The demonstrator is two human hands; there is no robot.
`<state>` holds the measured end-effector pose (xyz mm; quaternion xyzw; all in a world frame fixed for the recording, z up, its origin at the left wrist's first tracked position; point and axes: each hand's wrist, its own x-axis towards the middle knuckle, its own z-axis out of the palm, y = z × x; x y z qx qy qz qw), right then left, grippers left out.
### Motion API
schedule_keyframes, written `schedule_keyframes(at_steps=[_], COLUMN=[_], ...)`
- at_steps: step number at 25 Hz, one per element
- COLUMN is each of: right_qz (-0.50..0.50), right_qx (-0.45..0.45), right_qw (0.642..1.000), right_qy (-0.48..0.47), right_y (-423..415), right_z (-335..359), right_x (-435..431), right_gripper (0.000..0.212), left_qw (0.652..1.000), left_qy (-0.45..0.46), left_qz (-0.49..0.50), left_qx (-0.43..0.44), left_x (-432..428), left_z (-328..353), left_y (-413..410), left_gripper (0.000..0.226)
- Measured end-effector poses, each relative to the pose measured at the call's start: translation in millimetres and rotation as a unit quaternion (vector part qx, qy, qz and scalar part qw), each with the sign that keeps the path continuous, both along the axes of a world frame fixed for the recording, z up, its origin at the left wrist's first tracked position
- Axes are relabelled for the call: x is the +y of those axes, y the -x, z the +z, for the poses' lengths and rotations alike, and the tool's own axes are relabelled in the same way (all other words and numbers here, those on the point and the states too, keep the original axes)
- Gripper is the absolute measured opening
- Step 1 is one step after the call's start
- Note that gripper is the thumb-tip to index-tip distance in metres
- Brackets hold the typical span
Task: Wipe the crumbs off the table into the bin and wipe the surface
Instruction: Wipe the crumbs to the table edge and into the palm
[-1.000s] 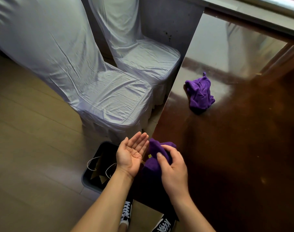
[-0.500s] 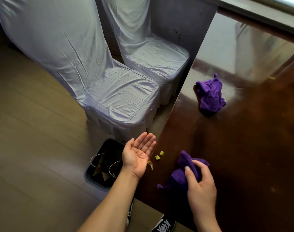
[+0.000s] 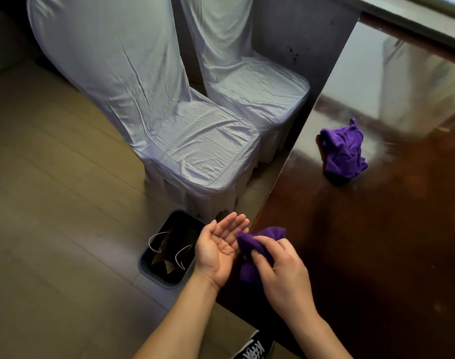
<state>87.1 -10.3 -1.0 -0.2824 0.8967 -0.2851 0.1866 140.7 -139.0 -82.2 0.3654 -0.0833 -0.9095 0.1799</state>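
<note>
My right hand [image 3: 281, 270] grips a bunched purple cloth [image 3: 252, 248] at the left edge of the dark glossy table [image 3: 376, 242]. My left hand [image 3: 218, 250] is cupped palm up just off that edge, fingers apart, touching the cloth. The cloth covers the spot where the crumbs lay; no crumbs show. A small dark bin [image 3: 169, 250] stands on the floor directly left of my left hand, with scraps and white loops inside. A second crumpled purple cloth [image 3: 344, 151] lies farther back on the table.
Two chairs under white satin covers [image 3: 185, 141] stand close to the table's left edge, the nearer one just behind the bin. Wooden floor [image 3: 52, 229] spreads to the left. My shoe [image 3: 255, 351] shows at the bottom beside the table corner.
My right hand has swept the cloth leftward across the table to the edge, over the small yellow-green crumbs seen half a second ago. The cupped left hand stayed at the edge.
</note>
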Motion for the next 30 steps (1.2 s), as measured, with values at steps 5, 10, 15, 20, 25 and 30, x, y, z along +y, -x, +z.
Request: schedule_keyframes(at_steps=[5,10,15,20,25,30], right_qz=[-0.125,-0.242,-0.187,-0.14,-0.193,-0.267], right_qx=[-0.048,-0.091,-0.099,-0.316,-0.332,-0.333], right_qw=[0.987,0.965,0.971,0.904,0.869,0.839], right_qy=[0.087,0.04,0.112,0.251,0.311,0.338], right_y=[15,3,-32,-30,-6,11], right_z=[-2,-15,-24,-13,4,12], right_x=[32,51,-2,-36,-11,39], right_gripper=[0.022,0.022,0.022,0.025,0.023,0.029], left_qw=[0.999,0.999,0.999,0.997,0.997,0.995], left_qy=[-0.025,-0.035,-0.032,-0.062,-0.078,-0.1], left_qz=[0.015,0.022,0.001,-0.022,0.0,0.019], left_qx=[0.014,0.024,0.014,0.036,0.008,0.013], left_x=[0,-1,-2,-5,-4,-4], left_z=[-2,-3,-2,-1,-2,-4], left_y=[-1,-2,-2,-5,-4,-3], left_gripper=[0.046,0.046,0.046,0.048,0.045,0.043])
